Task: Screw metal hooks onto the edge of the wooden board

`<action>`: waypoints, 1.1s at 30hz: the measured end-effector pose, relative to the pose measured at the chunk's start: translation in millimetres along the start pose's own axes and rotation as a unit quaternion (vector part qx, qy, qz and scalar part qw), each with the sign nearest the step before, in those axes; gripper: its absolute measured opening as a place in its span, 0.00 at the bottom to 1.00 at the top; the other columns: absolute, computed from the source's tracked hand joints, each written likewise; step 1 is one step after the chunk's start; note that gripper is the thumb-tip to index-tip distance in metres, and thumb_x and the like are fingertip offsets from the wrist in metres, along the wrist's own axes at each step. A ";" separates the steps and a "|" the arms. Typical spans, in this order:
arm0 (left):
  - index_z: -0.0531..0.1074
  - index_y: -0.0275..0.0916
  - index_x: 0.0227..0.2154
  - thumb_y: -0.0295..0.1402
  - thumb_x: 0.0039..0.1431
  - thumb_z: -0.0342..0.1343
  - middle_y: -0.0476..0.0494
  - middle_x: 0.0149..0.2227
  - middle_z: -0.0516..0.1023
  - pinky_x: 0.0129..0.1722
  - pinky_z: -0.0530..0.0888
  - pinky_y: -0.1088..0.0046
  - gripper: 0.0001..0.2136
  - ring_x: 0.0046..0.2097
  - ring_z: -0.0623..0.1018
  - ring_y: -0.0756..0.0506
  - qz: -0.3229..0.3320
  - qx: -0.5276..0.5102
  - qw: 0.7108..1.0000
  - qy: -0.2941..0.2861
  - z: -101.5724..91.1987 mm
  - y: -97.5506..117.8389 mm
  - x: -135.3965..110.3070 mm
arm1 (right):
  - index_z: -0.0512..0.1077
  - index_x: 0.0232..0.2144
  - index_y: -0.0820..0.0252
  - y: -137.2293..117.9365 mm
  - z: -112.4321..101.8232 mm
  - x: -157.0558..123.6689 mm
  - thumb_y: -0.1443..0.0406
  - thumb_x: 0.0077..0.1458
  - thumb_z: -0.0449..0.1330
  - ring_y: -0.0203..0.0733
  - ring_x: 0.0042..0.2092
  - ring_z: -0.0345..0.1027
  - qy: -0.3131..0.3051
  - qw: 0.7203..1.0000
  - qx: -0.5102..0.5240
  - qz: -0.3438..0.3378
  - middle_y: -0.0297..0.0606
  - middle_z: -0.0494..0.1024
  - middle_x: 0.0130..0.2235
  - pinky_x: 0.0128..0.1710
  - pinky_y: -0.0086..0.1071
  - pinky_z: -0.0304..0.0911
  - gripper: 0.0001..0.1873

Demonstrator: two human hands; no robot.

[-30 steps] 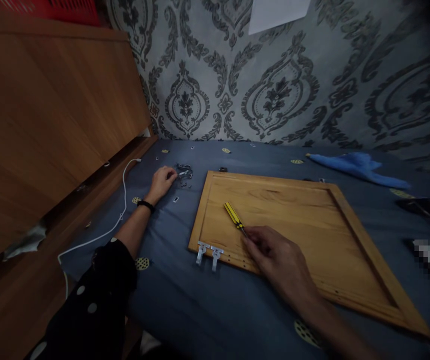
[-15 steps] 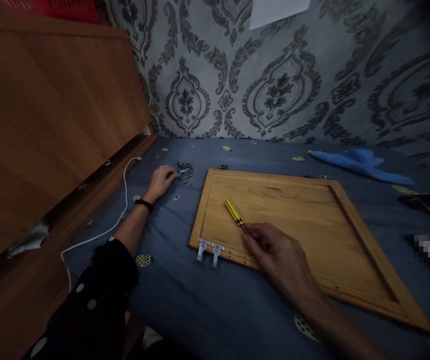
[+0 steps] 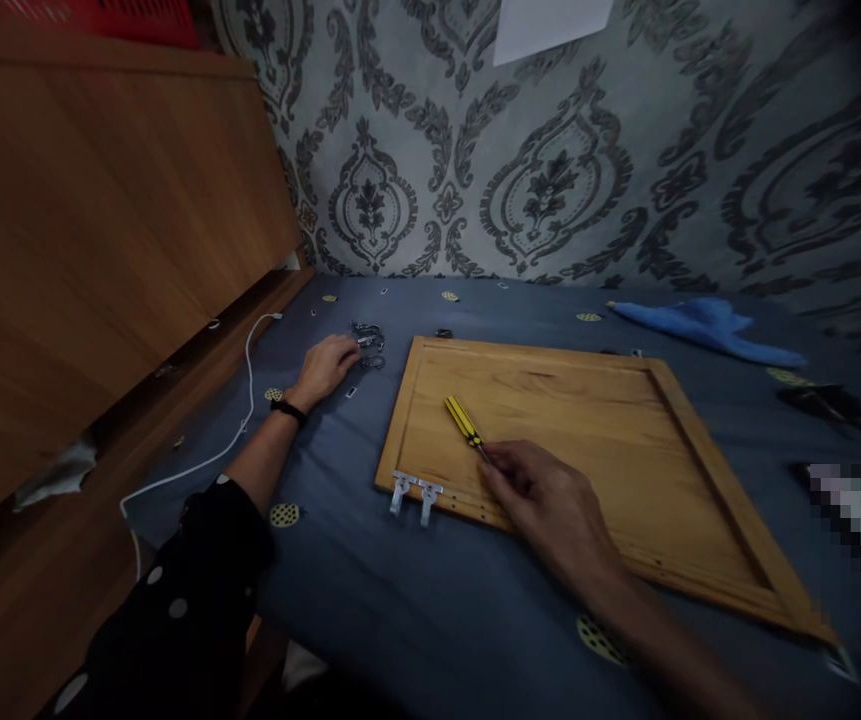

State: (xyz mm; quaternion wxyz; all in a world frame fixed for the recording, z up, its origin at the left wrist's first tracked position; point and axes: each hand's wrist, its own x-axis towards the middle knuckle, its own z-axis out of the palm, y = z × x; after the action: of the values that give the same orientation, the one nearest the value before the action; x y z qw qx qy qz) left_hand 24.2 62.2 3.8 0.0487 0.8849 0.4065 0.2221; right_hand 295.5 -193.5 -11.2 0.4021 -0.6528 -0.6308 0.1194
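Jutting past the panel's (image 3: 587, 400) edge, hinges (image 3: 428, 500) overhang open sheet (image 3: 392, 600).

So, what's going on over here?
A person holds a yellow-handled screwdriver by its shaft in the right hand, above a framed wooden panel. The left hand is at a small pile of metal parts on the blue patterned sheet; whether it grips one is unclear. Two metal brackets sit at the panel's near edge, by its left corner.

Patterned wallpaper (image 3: 422, 150) and printed sheet (image 3: 370, 590) suggest a home.
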 end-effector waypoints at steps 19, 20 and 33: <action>0.74 0.35 0.50 0.40 0.69 0.58 0.40 0.49 0.78 0.49 0.80 0.59 0.14 0.48 0.80 0.43 -0.037 -0.114 0.993 0.018 -7.2 10.2 0.8 | 0.78 0.35 0.56 -0.2 0.8 -0.6 0.58 0.58 0.57 0.44 0.31 0.75 0.008 1.000 -0.009 -0.010 0.38 0.81 0.32 0.31 0.35 0.65 0.12; 0.74 0.35 0.50 0.40 0.69 0.58 0.40 0.49 0.78 0.48 0.80 0.59 0.14 0.48 0.80 0.43 -0.046 -0.136 0.989 0.016 -6.7 11.7 2.3 | 0.78 0.35 0.57 -0.5 0.7 -0.7 0.58 0.58 0.57 0.44 0.31 0.75 0.008 1.000 -0.008 -0.012 0.38 0.81 0.32 0.31 0.35 0.65 0.12; 0.75 0.34 0.34 0.40 0.60 0.64 0.45 0.29 0.80 0.27 0.70 0.77 0.12 0.28 0.77 0.51 -0.008 -0.432 0.871 -0.233 -17.8 100.7 -3.4 | 0.75 0.51 0.59 -10.0 -3.7 -3.2 0.59 0.64 0.57 0.49 0.42 0.74 0.055 0.996 0.015 -0.065 0.44 0.78 0.40 0.43 0.41 0.70 0.16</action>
State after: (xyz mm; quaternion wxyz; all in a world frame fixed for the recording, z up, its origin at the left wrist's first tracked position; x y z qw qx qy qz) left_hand 84.9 -9.0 45.5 0.5212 0.7984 0.2536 0.1627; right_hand 290.0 -199.0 -3.1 0.4530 -0.6095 -0.6472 0.0668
